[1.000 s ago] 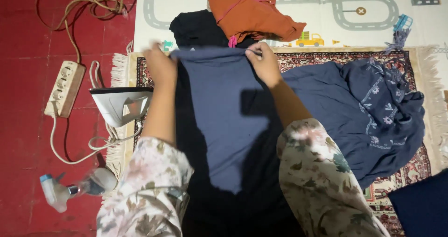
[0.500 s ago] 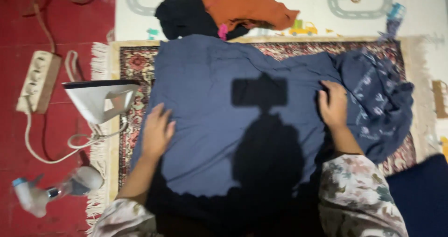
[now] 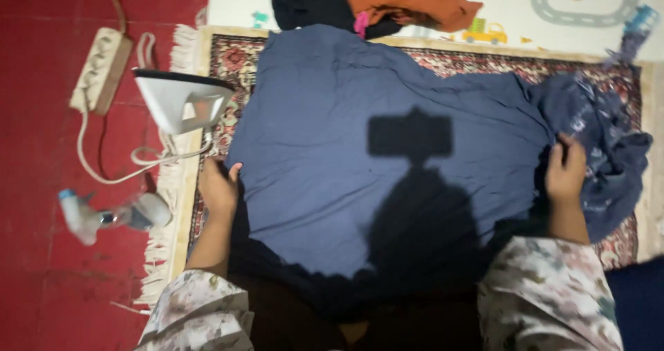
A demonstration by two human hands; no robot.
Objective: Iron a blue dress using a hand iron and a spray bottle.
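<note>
Your left hand [image 3: 218,185] lies at the left edge of the blue garment [image 3: 346,150], its fingers loosely spread and curled against the cloth's border, touching it rather than clamping it; whether any fabric is pinched underneath you cannot tell from here. Your right hand [image 3: 567,174] rests on the garment's right side, just where the plain cloth meets the embroidered, bunched-up part [image 3: 609,143], its fingers together and bent down onto the fabric, pressing it without a clear grasp. Both your forearms reach forward from floral sleeves [image 3: 546,292], set wide apart, with the garment spread flat between them and your own shadow falling across its middle. The garment lies on a patterned rug [image 3: 228,60] with a fringed edge, which sits partly on the red tiled floor [image 3: 34,268]. A white iron [image 3: 183,102] stands on the rug's left border near your left hand, its cord trailing toward a power strip [image 3: 100,67]. A spray bottle [image 3: 111,214] lies on the floor beside the fringe. Beyond the garment, an orange cloth [image 3: 408,2] sits on a dark one [image 3: 304,2], on a play mat with printed roads [image 3: 553,12].
</note>
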